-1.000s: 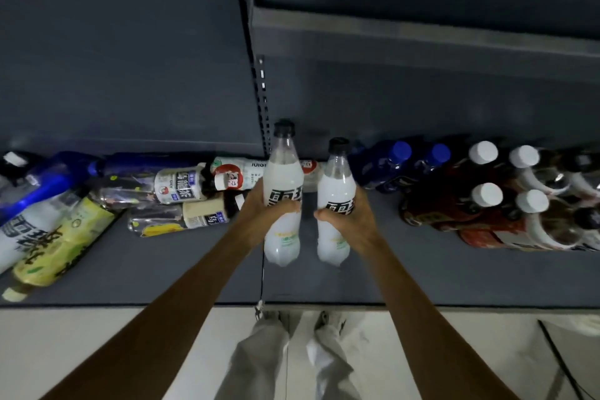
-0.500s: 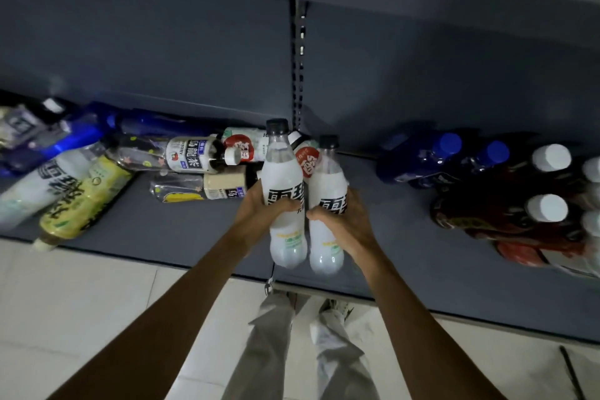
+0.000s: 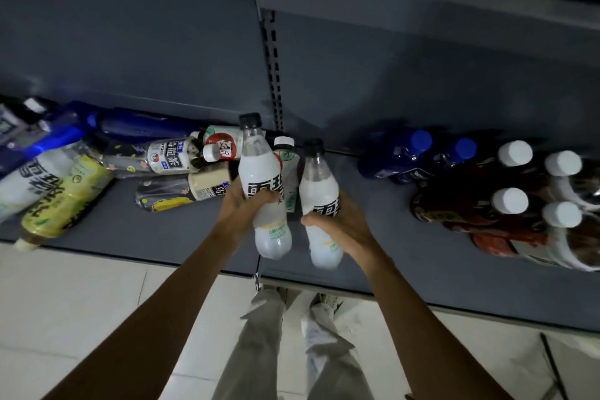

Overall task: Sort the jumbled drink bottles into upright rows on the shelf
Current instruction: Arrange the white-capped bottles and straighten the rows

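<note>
two white bottles, one (image 3: pixel 264 191) in the left hand (image 3: pixel 242 208), other (image 3: pixel 321 204) in the right hand (image 3: pixel 341 221), both gripped upright over the shelf (image 3: pixel 406 266); jumbled bottles (image 3: pixel 168 159) lie left, capped rows (image 3: pixel 513 178) right.

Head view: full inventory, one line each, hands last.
held bottles: 2, milky white with black caps, upright at shelf centre, one per hand
lying bottles: a jumble, blue, white, yellow, cream; on their sides, shelf left
blue-capped bottles: 2, dark blue, upright, right of centre
white-capped bottles: 4 visible, dark red labels, upright, far right
shelf: 1, dark grey
left hand: grips left bottle
right hand: grips right bottle
</note>
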